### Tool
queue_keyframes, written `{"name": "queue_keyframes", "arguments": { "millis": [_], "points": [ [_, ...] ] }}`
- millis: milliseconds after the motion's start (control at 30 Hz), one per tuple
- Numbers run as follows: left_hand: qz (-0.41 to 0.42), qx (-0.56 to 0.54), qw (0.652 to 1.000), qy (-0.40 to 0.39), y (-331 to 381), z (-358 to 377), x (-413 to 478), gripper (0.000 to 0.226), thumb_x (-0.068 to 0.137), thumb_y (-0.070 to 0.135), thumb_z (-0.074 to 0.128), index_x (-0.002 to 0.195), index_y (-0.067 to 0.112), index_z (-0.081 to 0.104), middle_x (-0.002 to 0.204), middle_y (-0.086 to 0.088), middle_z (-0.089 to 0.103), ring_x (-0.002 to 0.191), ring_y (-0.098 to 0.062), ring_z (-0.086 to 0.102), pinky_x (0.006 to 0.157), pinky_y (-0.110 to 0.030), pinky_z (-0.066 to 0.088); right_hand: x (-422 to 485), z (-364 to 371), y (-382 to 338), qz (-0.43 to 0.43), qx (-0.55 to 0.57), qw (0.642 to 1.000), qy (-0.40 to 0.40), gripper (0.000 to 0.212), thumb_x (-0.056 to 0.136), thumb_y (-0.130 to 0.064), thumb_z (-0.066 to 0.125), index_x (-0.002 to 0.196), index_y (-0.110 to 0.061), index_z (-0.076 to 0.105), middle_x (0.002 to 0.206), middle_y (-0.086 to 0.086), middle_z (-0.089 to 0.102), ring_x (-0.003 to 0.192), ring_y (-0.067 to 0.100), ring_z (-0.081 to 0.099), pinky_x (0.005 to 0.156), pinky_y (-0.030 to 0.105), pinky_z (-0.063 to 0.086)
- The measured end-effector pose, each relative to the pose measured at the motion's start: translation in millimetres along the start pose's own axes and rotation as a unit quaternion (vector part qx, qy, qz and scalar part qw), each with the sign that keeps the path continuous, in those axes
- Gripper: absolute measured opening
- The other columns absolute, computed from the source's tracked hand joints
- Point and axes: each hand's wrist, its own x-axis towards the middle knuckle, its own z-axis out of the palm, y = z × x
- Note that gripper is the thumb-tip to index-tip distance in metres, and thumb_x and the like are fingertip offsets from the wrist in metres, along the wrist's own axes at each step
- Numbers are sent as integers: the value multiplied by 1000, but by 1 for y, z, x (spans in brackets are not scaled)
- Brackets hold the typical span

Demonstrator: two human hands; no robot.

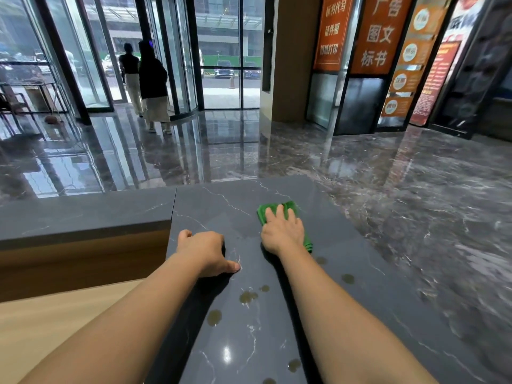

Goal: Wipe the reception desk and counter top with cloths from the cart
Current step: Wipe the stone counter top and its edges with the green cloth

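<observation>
- Cloth: soft, light, folded into a pad. It lies flat on the dark stone surface, near the far right corner.
- Right grip: fingers spread straight, palm pressing the cloth, no pinch. Flat pressure likely keeps it from bunching.
- Left grip: fingers curled, holding nothing, resting on the surface.
- The polished stone looks slick; wet spots lie between the forearms.
- No cart or container shows.

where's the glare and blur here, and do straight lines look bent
Head view: daylight through the glass doors mirrors off the floor, with a small glare spot on the counter top; the floor at the right edge is smeared by blur; those doors and the signs lean outward from the wide lens; the right hand and green cloth are sharp.
</observation>
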Motion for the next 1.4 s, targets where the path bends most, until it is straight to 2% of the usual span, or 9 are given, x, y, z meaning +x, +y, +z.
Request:
{"name": "queue_keyframes", "arguments": {
  "millis": [67,167,367,567,733,933,1067,1233,1400],
  "points": [
    [-2,12,1000,-8,2,-1,2,59,76,74,56,111,26,59,103,7,64,110,-19,55,106,-40,23,-12,6,-21,-41,4,999,-5,57,99,-24,33,154,-25,18,164,4,5,149,29,4,120,45,9],
    [-2,37,999,-24,4,-2,4,60,79,73,52,113,23,59,106,4,64,113,-21,55,111,-44,19,-20,11,-35,-79,4,997,-17,55,101,-27,32,154,-25,17,164,4,4,150,29,3,121,45,7],
    [-14,43,998,-48,5,-1,5,64,80,74,50,118,22,57,111,3,63,118,-22,53,115,-47,13,-11,0,2,-110,14,993,-39,54,102,-26,29,154,-31,16,164,-3,4,150,21,2,121,41,6],
    [-9,39,998,-52,5,-2,3,63,82,71,50,121,21,58,110,3,64,117,-22,54,116,-46,12,9,-17,92,-6,-27,1000,-12,53,102,-30,28,154,-31,18,164,-2,9,150,23,9,119,40,17],
    [-8,41,998,-54,6,-3,3,64,82,71,51,122,21,58,110,3,64,118,-22,54,116,-47,11,8,-27,130,60,-15,998,-21,53,103,-29,24,155,-30,15,164,-2,4,150,23,5,120,41,15],
    [0,41,997,-66,6,-2,1,60,86,68,46,121,21,56,115,3,63,122,-22,52,118,-49,5,1,-23,103,110,-9,994,-10,55,100,-23,27,154,-28,16,164,1,2,150,28,3,120,45,11],
    [1,55,996,-74,9,-5,-1,62,88,67,44,127,20,53,123,1,59,128,-23,47,118,-49,4,-18,-14,64,107,-3,994,4,58,99,-23,30,155,-25,15,164,3,2,150,30,2,120,45,10],
    [-3,64,995,-77,13,-7,-3,60,88,66,45,125,19,55,123,1,59,129,-23,46,118,-49,5,-49,1,9,41,12,999,16,57,99,-23,32,154,-25,17,164,5,4,149,31,2,120,46,8],
    [-5,90,993,-82,16,-10,-2,64,88,67,44,131,20,51,131,1,55,133,-24,42,117,-49,6,-69,10,-20,-54,6,999,-7,56,101,-28,32,155,-25,15,164,5,2,150,29,0,121,46,5]
  ]
}}
